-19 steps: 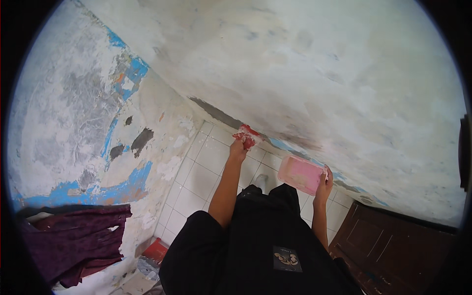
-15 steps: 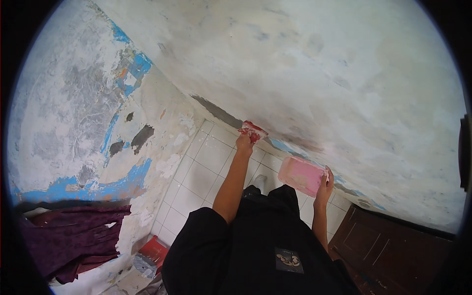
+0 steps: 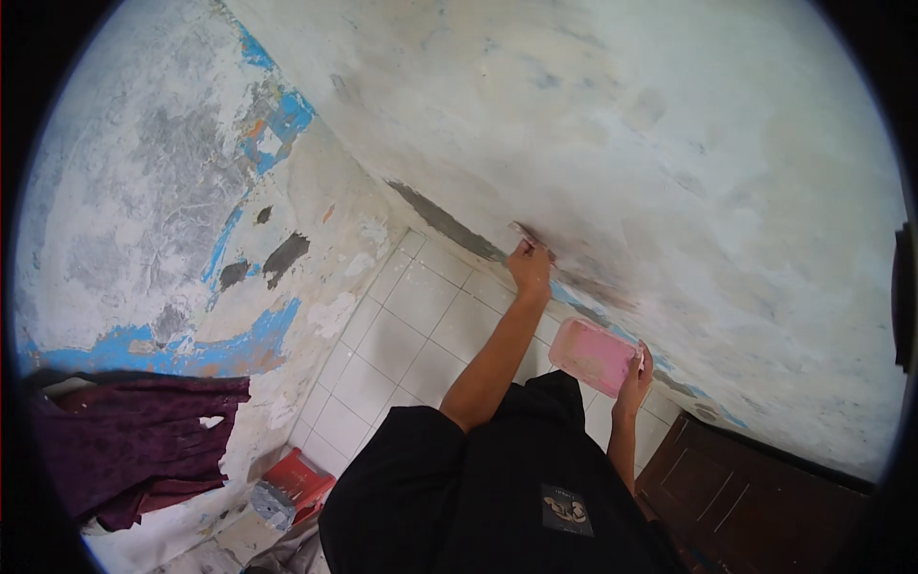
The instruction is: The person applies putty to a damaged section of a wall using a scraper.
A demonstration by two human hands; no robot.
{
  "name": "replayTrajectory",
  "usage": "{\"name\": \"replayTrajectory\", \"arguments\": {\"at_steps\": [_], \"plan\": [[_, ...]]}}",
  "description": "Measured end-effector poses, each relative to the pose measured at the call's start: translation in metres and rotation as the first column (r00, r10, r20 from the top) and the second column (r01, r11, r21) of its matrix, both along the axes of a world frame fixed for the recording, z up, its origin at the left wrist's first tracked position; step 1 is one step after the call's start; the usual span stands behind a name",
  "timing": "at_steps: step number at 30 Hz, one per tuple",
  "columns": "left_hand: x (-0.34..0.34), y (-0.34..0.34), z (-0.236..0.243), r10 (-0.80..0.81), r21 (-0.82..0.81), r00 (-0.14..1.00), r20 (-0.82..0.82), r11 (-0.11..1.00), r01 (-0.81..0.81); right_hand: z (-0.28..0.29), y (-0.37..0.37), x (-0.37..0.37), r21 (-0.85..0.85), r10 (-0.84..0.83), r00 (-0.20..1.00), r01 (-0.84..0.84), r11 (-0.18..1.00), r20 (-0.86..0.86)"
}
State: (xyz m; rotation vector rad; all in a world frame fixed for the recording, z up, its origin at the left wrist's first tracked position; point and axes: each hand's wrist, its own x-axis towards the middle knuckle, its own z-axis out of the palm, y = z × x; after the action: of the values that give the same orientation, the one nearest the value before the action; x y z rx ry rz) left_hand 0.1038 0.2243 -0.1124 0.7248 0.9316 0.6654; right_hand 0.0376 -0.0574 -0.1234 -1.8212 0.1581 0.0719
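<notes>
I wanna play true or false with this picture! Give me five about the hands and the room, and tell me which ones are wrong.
1. The right hand holds a pink tray. True.
2. The left hand is empty. False: it holds a flat tool at the wall ahead.
3. The floor has pale square tiles. True.
4. The cloth at the lower left is bright yellow. False: it is dark purple.
5. The left wall is smooth and all one colour. False: it is patchy, with blue paint and grey spots.
</notes>
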Motion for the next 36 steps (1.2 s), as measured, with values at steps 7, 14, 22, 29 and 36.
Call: {"name": "replayTrajectory", "arguments": {"at_steps": [7,14,22,29,36], "plan": [[-0.069,-0.019,0.062,-0.113,0.027,0.987,0.111,0.993,0.111,-0.011,0.018,0.008,-0.039,0.092,0.995,-0.093,0.995,-0.025],[-0.078,0.022,-0.004,-0.046,-0.196,0.993,0.109,0.978,0.067,-0.01,0.019,0.0,0.005,0.05,0.999,-0.05,0.999,0.004],[-0.021,0.017,-0.018,-0.019,0.057,1.0,-0.02,0.998,0.02,-0.009,0.0,-0.015,-0.008,-0.035,0.999,0.035,0.999,-0.003],[-0.04,-0.016,0.008,-0.021,0.348,0.992,-0.124,0.935,0.064,-0.011,-0.004,-0.021,0.042,-0.03,0.998,0.032,0.999,-0.056],[-0.066,0.041,-0.1,0.055,0.101,0.967,-0.248,0.994,-0.03,-0.004,0.002,-0.019,-0.043,-0.022,0.999,0.021,0.999,-0.023]]}}
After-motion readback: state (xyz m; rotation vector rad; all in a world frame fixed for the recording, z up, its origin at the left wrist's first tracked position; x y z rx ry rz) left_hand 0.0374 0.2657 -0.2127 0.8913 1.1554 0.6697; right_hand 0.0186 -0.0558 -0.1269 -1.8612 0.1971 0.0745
